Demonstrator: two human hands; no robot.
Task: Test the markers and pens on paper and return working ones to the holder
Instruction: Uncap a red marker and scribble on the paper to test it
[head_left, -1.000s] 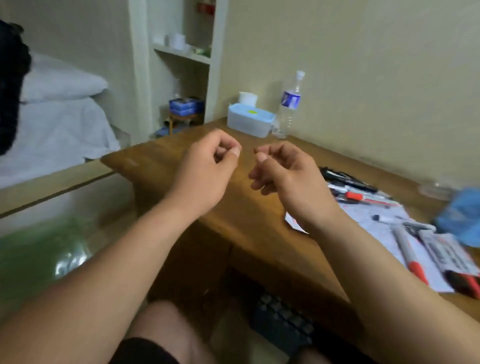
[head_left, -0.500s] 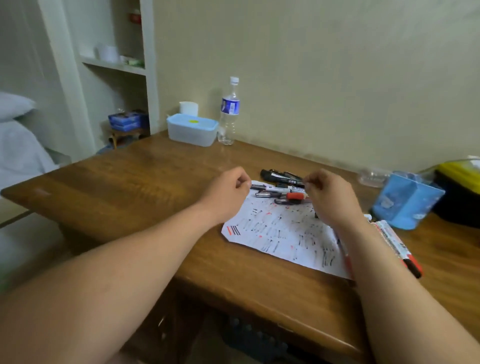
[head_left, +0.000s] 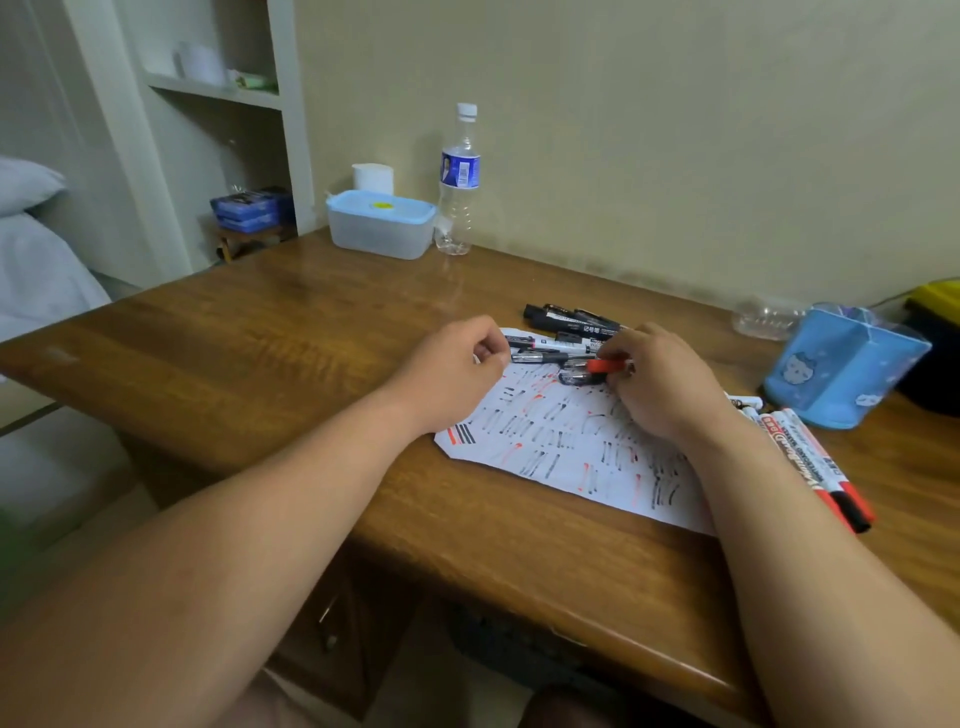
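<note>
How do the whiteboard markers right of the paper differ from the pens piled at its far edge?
The whiteboard markers are thick with white barrels; the piled pens are thinner, mostly black. Markers lie parallel; the piled pens cross. No fingers touch the markers; the right hand pinches a red-capped pen in the pile. Both lie flat outside the blue holder.

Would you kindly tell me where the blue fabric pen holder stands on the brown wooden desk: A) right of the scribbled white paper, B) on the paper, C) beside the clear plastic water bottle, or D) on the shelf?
A: the blue fabric pen holder stands right of the scribbled white paper, far from the clear plastic water bottle.
</note>
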